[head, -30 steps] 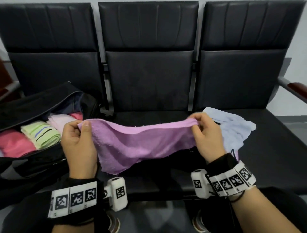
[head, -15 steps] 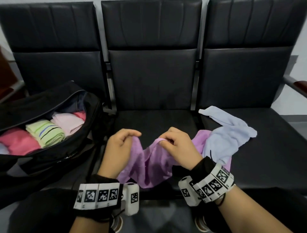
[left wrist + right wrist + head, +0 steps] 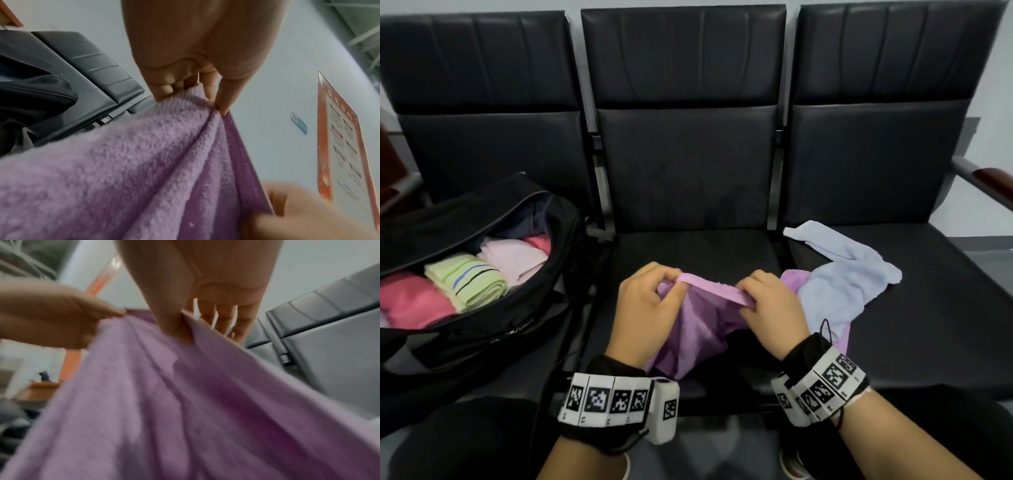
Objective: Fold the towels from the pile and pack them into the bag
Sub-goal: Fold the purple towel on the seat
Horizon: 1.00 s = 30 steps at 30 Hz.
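Observation:
A purple towel hangs between my two hands over the front of the middle seat. My left hand pinches its top edge on the left, and my right hand pinches the same edge a short way to the right. The left wrist view shows the purple towel held by thumb and fingers. In the right wrist view the purple towel is pinched under the thumb. A light blue towel lies crumpled on the right seat. The black bag stands open on the left seat.
Inside the bag lie folded towels: a pink one, a green striped one, a pale pink one. Black seat backs rise behind. A wooden armrest juts out at the far right.
My hands have come together from a wide spread, bringing the towel's ends toward each other and lower over the seat. Since half a second ago they hold a short taut stretch of the edge.

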Motion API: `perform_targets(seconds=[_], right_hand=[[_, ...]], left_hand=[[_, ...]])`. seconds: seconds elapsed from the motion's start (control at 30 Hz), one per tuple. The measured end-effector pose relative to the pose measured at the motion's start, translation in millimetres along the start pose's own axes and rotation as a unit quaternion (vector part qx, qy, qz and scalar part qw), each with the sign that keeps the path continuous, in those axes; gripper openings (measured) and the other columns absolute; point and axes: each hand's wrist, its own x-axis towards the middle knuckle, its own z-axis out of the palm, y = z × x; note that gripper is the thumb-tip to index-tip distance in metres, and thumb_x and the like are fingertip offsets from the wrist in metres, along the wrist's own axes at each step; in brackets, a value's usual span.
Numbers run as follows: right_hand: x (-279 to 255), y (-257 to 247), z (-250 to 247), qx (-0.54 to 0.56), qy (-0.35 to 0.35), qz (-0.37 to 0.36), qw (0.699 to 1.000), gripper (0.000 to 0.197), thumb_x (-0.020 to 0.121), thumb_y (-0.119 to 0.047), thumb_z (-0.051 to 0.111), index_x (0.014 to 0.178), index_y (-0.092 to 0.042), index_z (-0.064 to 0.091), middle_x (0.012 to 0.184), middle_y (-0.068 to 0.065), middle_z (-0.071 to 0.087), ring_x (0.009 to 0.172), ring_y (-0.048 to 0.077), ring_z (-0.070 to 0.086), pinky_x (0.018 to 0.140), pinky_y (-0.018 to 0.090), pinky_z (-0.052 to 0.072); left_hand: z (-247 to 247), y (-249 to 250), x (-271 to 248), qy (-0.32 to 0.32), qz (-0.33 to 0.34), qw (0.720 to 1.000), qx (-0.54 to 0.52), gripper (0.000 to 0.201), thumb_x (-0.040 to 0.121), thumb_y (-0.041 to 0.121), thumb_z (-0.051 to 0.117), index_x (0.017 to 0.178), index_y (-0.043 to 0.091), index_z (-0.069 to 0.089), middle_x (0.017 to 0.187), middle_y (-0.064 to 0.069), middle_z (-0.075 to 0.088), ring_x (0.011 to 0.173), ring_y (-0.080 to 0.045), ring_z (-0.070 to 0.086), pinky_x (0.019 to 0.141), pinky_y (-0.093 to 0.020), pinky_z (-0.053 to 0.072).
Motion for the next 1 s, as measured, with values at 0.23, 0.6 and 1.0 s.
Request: perform_targets(seconds=[0.23, 0.6, 1.0], right_hand=[[12, 41, -28, 0.059, 0.151, 0.085, 0.983, 0.038, 0.072, 0.003, 0.062, 0.098, -0.024, 0.067, 0.093, -0.010, 0.059, 0.085, 0.012, 0.059, 0.075, 0.020, 0.045], [5, 56, -11, 0.028, 0.044, 0.144, 0.988, 0.017, 0.088, -0.010, 0.063, 0.091, -0.024, 0.073, 0.088, -0.004, 0.074, 0.087, 0.022, 0.066, 0.078, 0.037, 0.053], [20, 5, -48, 0.340, 0.069, 0.079, 0.934, 0.021, 0.088, -0.023, 0.069, 0.105, -0.036, 0.068, 0.061, -0.006, 0.064, 0.058, 0.005, 0.055, 0.059, 0.016, 0.045]], left_hand=[[-24, -15, 11, 0.139, -0.046, 0.988, -0.044, 0.010, 0.089, 0.008, 0.067, 0.084, 0.015, 0.070, 0.082, 0.002, 0.069, 0.077, -0.012, 0.063, 0.077, -0.030, 0.050], [-78, -55, 24, 0.350, -0.115, 0.929, -0.024, 0.012, 0.086, 0.029, 0.062, 0.085, 0.021, 0.069, 0.066, 0.010, 0.056, 0.060, 0.002, 0.047, 0.069, -0.027, 0.044], [-80, -38, 41, 0.386, -0.083, 0.918, -0.023, 0.014, 0.088, 0.029, 0.059, 0.090, 0.020, 0.069, 0.084, -0.002, 0.065, 0.077, -0.007, 0.055, 0.075, -0.023, 0.049]])
